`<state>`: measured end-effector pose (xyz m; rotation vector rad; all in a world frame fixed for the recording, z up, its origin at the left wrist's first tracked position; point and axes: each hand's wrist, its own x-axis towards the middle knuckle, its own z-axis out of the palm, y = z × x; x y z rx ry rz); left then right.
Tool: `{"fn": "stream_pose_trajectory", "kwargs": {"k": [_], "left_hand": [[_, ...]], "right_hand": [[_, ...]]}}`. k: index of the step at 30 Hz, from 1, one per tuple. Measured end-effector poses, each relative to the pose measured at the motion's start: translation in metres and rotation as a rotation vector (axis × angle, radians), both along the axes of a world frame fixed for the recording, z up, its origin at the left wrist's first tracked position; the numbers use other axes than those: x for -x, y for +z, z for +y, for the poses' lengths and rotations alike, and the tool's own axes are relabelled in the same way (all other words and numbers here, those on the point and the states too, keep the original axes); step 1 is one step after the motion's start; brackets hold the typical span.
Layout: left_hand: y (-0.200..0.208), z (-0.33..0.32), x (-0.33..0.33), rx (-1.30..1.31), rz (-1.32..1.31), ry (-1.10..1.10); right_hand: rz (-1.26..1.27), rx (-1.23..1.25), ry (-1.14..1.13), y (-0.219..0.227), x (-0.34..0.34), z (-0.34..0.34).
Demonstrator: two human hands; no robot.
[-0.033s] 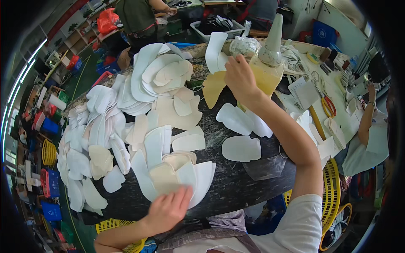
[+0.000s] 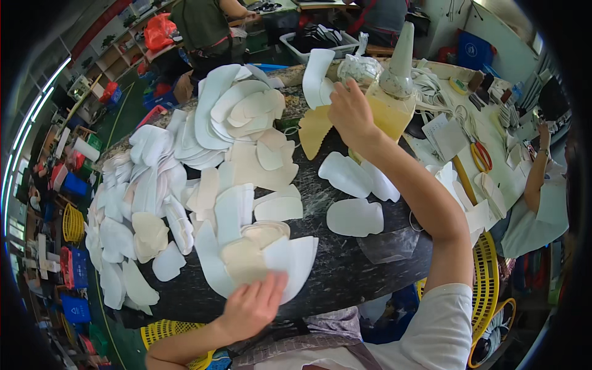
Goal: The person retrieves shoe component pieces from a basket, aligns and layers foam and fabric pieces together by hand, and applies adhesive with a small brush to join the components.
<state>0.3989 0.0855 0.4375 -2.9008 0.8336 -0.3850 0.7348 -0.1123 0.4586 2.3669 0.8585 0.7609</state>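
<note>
My left hand (image 2: 256, 302) lies at the near edge of a fan of thin white and cream cut pieces (image 2: 296, 259). Its fingers rest on the pieces, the tips slightly smeared and the thumb out of sight. Farther off, my right hand (image 2: 353, 114) is closed with curled fingers, beside a curved white piece (image 2: 317, 68) and a yellow scalloped sheet (image 2: 316, 131). What those fingers hold, if anything, is hidden. Just right of this hand stands a squat bottle of yellowish liquid (image 2: 391, 114) with a tall pale nozzle. Several loose white pieces (image 2: 354, 217) lie below my right forearm.
Heaped cut pieces (image 2: 151, 166) cover the left of the dark marbled table (image 2: 320, 277). On the right are red-and-yellow-handled scissors (image 2: 481, 155), papers and a yellow stick (image 2: 464, 179). Yellow baskets (image 2: 485, 277) stand below the edge. Other people work behind and at right.
My left hand has shifted slightly right over the fan, and a pale piece under its fingers now lies farther right. The right hand stays nearly still; the whole view shifts a little.
</note>
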Motion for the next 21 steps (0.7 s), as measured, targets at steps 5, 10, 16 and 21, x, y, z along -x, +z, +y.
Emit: {"fn": "stream_pose_trajectory", "kwargs": {"k": [5,10,16,21], "left_hand": [[0.013,0.032,-0.018,0.491,0.183,-0.03],[-0.002,0.079,-0.048,0.582,0.498,0.118],[-0.009,0.078,-0.06,0.75,0.525,0.214],[-0.01,0.072,-0.055,0.651,0.367,0.181]], "right_hand": [[-0.005,-0.583,0.281,0.006,-0.009,-0.028],[0.221,-0.967,0.097,-0.005,0.026,-0.071],[0.613,-1.284,0.083,-0.02,0.061,-0.068],[0.525,-1.554,0.167,-0.008,0.067,-0.094]]}}
